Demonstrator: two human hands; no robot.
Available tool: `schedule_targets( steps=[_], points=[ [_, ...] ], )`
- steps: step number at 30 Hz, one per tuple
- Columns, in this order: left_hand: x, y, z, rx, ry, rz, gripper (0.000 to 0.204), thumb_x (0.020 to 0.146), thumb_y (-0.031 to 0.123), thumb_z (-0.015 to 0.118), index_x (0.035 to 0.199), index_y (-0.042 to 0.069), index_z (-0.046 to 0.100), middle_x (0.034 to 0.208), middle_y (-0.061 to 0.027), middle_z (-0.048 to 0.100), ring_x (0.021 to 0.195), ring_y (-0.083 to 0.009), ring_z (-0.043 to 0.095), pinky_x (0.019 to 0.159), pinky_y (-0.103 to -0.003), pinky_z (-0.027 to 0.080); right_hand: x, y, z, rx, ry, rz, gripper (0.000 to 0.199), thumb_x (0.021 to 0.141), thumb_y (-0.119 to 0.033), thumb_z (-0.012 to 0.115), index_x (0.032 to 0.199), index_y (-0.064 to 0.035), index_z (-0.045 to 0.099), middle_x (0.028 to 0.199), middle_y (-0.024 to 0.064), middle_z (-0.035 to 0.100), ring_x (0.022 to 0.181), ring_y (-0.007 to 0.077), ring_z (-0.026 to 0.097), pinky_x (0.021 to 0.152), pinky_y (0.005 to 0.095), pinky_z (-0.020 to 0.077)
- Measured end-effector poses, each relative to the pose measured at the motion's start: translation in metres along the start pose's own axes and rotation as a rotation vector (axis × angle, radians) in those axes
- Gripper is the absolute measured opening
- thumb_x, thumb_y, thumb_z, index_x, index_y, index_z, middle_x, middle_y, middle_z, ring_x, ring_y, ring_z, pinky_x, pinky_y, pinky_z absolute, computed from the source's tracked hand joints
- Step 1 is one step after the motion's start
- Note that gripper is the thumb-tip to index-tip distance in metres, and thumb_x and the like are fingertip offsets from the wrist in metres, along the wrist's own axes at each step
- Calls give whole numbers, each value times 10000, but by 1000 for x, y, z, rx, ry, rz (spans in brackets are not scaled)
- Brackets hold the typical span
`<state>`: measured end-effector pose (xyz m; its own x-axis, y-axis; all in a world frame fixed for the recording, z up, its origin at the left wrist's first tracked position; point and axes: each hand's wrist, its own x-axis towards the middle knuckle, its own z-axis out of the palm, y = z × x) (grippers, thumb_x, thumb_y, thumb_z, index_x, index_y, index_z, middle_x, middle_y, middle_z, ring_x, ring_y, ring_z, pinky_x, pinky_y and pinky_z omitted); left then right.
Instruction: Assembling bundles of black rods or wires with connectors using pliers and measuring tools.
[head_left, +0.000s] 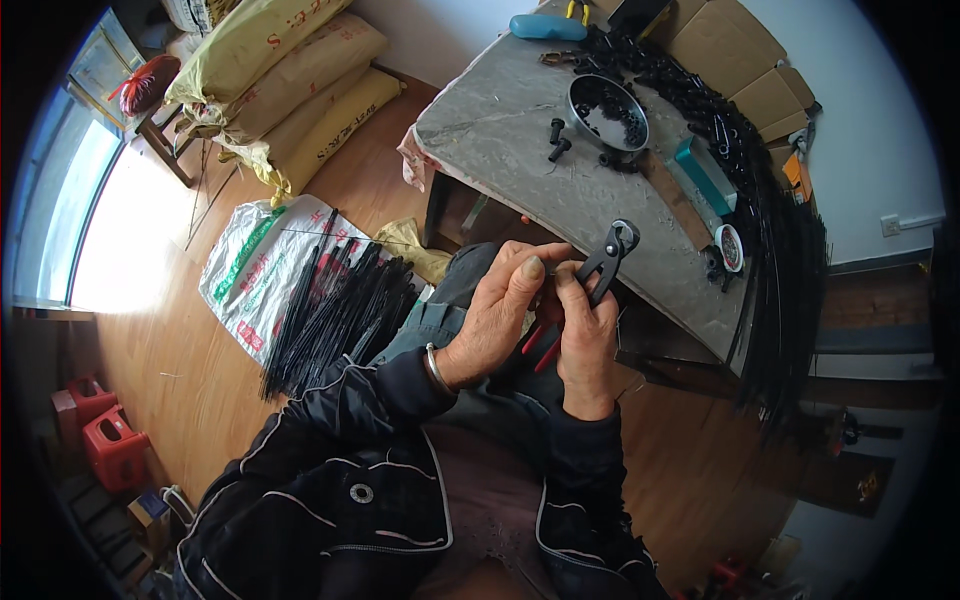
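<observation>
Over my lap, in front of the table's near edge, both hands are close together. In my right hand (588, 335) is a pair of pincers (606, 266) with a dark metal head pointing up and away and red grips hanging below the palm. Just left of it, my left hand (500, 312) is closed, thumb against fingers, its fingertips near those of the right hand. Whatever sits between them is too small or hidden to make out. A bundle of thin black strips (340, 320) lies to the left on a white woven sack (245, 265).
On the grey table (490, 110) stand a metal bowl (608, 112) of black parts, a teal box (706, 175) and a small round dish (729, 248). A long pile of black strips (785, 290) hangs over the right edge. Stacked full sacks (300, 100) and red stools (115, 447) are at left.
</observation>
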<state>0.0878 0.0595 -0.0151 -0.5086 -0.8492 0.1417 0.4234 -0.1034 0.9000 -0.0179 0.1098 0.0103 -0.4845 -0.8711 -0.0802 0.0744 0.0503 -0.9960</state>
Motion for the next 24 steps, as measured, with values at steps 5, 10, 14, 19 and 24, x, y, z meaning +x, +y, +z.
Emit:
schedule_targets(
  steps=[5, 10, 14, 19, 24],
  points=[
    [0, -1, -1, 66, 11, 30, 458, 1039, 363, 365, 1226, -1, 572, 1079, -55, 517, 1018, -127, 499, 931, -254, 378, -6, -8, 8, -82, 8, -47, 168, 946, -163, 596, 897, -5, 627, 777, -18, 575, 711, 70, 508, 645, 236, 415],
    [0, 3, -2, 108, -59, 63, 467, 1039, 368, 362, 1225, -7, 569, 1105, -71, 528, 1053, -146, 501, 953, -281, 375, -6, -5, 6, -150, 49, -189, 150, 932, -153, 622, 887, -10, 617, 756, -15, 580, 691, 75, 502, 628, 238, 415],
    [0, 1, 2, 25, -70, 51, 458, 1039, 364, 366, 1220, -9, 561, 1097, -59, 556, 1023, -149, 520, 950, -273, 381, -10, -3, 8, -352, 101, -330, 158, 933, -166, 627, 888, -15, 615, 767, -7, 591, 680, 89, 502, 630, 238, 411],
    [6, 9, -2, -413, -135, -258, 459, 1043, 371, 347, 1159, -27, 544, 915, -69, 624, 804, -121, 581, 775, -239, 454, -20, -20, -6, -159, -16, -30, 197, 969, -156, 551, 1045, 20, 595, 843, 38, 612, 674, 96, 557, 632, 238, 470],
    [21, 11, 6, -85, -33, -263, 635, 1000, 522, 357, 755, 4, 631, 658, 3, 498, 548, -64, 372, 516, -223, 303, -37, -70, -47, -73, -384, 370, 286, 982, -135, 482, 1212, 31, 443, 767, 117, 587, 505, 129, 530, 479, 259, 458]
  ],
)
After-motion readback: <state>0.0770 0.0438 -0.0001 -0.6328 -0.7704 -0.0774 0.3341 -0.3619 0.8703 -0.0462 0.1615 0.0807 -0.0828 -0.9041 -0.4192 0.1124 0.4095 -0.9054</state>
